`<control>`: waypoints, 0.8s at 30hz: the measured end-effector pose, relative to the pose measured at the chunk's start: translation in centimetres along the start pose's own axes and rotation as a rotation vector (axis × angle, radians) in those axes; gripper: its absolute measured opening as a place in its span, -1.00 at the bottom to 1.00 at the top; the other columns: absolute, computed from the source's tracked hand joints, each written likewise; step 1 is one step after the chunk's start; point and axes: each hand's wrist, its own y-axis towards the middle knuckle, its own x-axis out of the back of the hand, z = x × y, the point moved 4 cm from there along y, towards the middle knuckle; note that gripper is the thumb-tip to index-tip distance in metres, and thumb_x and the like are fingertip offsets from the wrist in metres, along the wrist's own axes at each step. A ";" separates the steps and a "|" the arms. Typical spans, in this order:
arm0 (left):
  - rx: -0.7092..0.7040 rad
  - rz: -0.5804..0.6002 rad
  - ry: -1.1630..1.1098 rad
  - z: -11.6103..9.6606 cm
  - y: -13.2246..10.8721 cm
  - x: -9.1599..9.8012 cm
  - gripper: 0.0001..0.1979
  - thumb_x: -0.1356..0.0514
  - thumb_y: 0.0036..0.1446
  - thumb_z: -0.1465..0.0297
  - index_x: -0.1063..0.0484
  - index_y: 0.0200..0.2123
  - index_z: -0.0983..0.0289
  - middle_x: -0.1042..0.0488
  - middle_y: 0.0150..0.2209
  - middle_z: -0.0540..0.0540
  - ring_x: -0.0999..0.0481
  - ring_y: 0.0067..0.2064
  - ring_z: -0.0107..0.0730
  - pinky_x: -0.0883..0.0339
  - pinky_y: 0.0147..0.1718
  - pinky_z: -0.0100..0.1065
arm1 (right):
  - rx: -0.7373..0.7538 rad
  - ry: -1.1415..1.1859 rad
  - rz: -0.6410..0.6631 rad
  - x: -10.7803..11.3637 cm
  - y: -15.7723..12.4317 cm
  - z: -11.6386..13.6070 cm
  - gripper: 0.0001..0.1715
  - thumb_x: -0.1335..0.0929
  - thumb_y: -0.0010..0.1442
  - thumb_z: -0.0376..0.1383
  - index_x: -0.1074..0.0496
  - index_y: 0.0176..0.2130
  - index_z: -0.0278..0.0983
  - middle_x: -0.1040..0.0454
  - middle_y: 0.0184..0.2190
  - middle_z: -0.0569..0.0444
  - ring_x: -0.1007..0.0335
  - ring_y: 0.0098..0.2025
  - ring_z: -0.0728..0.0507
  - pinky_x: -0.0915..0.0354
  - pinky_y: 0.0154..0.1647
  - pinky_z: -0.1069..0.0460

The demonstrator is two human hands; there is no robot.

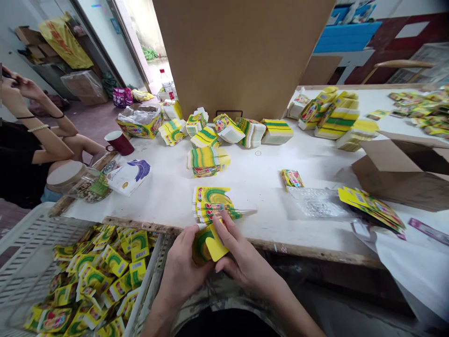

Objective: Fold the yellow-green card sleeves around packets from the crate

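Both hands hold one small yellow-and-green carton (209, 244) just below the table's front edge. My left hand (182, 264) grips its left side from beneath, fingers curled. My right hand (238, 257) pinches its yellow flap from the right, thumb and fingers pressed on the card. Right above them a short stack of flat printed carton blanks (211, 204) lies on the white table (259, 178). At lower left a white plastic crate (31, 234) holds several folded cartons (101, 276) of the same print.
More stacks of blanks (206, 161) and bundles (333, 117) lie across the table's back. A tall brown board (242, 56) stands upright behind them. An open cardboard box (403, 173), a clear bag (317, 203), a maroon mug (119, 142) and a jar (75, 180) are nearby. Another person (31, 140) sits at left.
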 end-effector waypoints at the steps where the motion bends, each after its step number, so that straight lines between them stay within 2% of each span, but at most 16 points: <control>1: -0.022 -0.006 0.002 -0.1 0.1 0.4 -0.46 -0.34 -0.03 0.24 -0.23 -0.02 0.22 -0.48 -0.17 0.14 -0.53 -0.16 -0.15 -0.48 -0.21 -0.17 | -0.008 -0.024 0.032 0.1 0.0 -0.1 -0.19 -0.28 0.29 -0.10 0.10 0.37 -0.24 0.28 0.41 -0.19 0.32 0.42 -0.30 -0.01 0.33 -0.20; 3: -0.043 -0.005 0.008 -0.2 0.2 1.0 -0.50 -0.33 -0.01 0.26 -0.26 -0.02 0.20 -0.49 -0.17 0.10 -0.54 -0.17 -0.20 -0.47 -0.20 -0.22 | -0.032 -0.045 0.052 0.8 0.1 -0.1 -0.41 -0.22 0.34 -0.14 -0.16 0.28 -0.28 0.09 0.38 -0.25 0.15 0.40 -0.28 -0.09 0.30 -0.17; 5: -0.046 0.009 0.000 -0.3 0.3 1.2 -0.48 -0.33 -0.01 0.27 -0.26 0.00 0.19 -0.50 -0.15 0.08 -0.54 -0.17 -0.24 -0.47 -0.21 -0.27 | -0.038 -0.031 0.070 1.7 0.2 0.0 -0.56 -0.26 0.32 -0.16 -0.38 0.13 -0.25 -0.11 0.31 -0.22 -0.03 0.35 -0.27 -0.14 0.27 -0.14; 8: -0.079 0.009 0.021 -0.7 0.4 1.2 -0.46 -0.34 -0.03 0.27 -0.25 0.01 0.20 -0.49 -0.15 0.08 -0.54 -0.17 -0.25 -0.47 -0.22 -0.29 | -0.051 0.023 0.093 2.6 0.6 0.5 -0.72 -0.38 0.20 -0.20 -0.51 -0.09 -0.21 -0.29 0.18 -0.11 -0.19 0.25 -0.26 -0.18 0.23 -0.11; 10: -0.126 -0.028 0.067 -1.1 0.6 1.2 -0.52 -0.31 -0.02 0.31 -0.27 -0.02 0.22 -0.49 -0.18 0.09 -0.53 -0.18 -0.23 -0.46 -0.22 -0.27 | -0.081 0.064 0.049 2.5 0.7 0.6 -0.72 -0.41 0.14 -0.28 -0.46 -0.10 -0.22 -0.31 0.14 -0.09 -0.18 0.25 -0.24 -0.17 0.23 -0.11; 11: -0.148 -0.058 0.098 -1.2 0.6 1.2 -0.54 -0.29 -0.01 0.33 -0.27 -0.03 0.24 -0.49 -0.19 0.11 -0.53 -0.17 -0.21 -0.46 -0.21 -0.25 | -0.093 0.093 0.004 2.3 0.7 0.6 -0.63 -0.40 0.14 -0.33 -0.40 -0.03 -0.22 -0.29 0.16 -0.09 -0.14 0.27 -0.23 -0.14 0.26 -0.11; 12: -0.166 -0.092 0.134 -1.3 0.7 1.2 -0.55 -0.28 0.00 0.34 -0.27 -0.02 0.26 -0.49 -0.18 0.14 -0.52 -0.16 -0.18 -0.46 -0.19 -0.22 | -0.101 0.129 -0.046 1.9 0.6 0.5 -0.50 -0.38 0.15 -0.36 -0.30 0.09 -0.20 -0.23 0.20 -0.09 -0.08 0.30 -0.21 -0.09 0.29 -0.13; 14: -0.190 -0.160 0.200 -1.2 0.6 1.1 -0.50 -0.27 0.01 0.31 -0.25 0.02 0.32 -0.49 -0.15 0.22 -0.52 -0.13 -0.10 -0.47 -0.17 -0.15 | -0.100 0.233 -0.122 1.2 0.5 0.1 -0.20 -0.34 0.19 -0.35 0.05 0.30 -0.16 -0.06 0.31 -0.07 0.05 0.36 -0.18 0.00 0.34 -0.15; 16: -0.203 -0.193 0.238 -1.1 0.6 0.8 -0.45 -0.26 0.04 0.24 -0.23 0.05 0.36 -0.48 -0.12 0.27 -0.51 -0.11 -0.06 -0.47 -0.16 -0.12 | -0.108 0.347 -0.143 0.3 0.4 -0.4 -0.07 -0.32 0.25 -0.26 0.31 0.36 -0.12 0.03 0.36 -0.05 0.05 0.37 -0.16 -0.02 0.34 -0.15; 18: -0.210 -0.203 0.250 -1.0 0.4 0.4 -0.45 -0.26 0.06 0.20 -0.23 0.04 0.35 -0.48 -0.13 0.28 -0.51 -0.12 -0.06 -0.48 -0.18 -0.13 | -0.148 0.366 -0.173 -0.2 0.5 -0.9 -0.17 -0.26 0.31 -0.19 0.25 0.37 -0.15 -0.03 0.35 -0.06 -0.01 0.35 -0.17 -0.08 0.31 -0.14; 21: -0.235 -0.230 0.265 -1.2 0.3 -0.3 -0.52 -0.26 0.07 0.23 -0.27 0.00 0.33 -0.48 -0.16 0.24 -0.50 -0.14 -0.09 -0.47 -0.17 -0.14 | -0.235 0.202 -0.313 -0.4 0.8 -1.4 -0.43 -0.14 0.37 -0.18 -0.06 0.30 -0.24 -0.24 0.26 -0.11 -0.16 0.28 -0.19 -0.14 0.28 -0.15; 24: -0.229 -0.257 0.265 -1.0 -0.1 -1.0 -0.54 -0.28 0.05 0.29 -0.28 0.00 0.31 -0.47 -0.15 0.24 -0.49 -0.13 -0.08 -0.45 -0.17 -0.13 | -0.267 0.072 -0.424 -0.6 1.1 -1.0 -0.50 -0.09 0.38 -0.19 -0.23 0.22 -0.28 -0.39 0.14 -0.14 -0.32 0.17 -0.23 -0.25 0.18 -0.15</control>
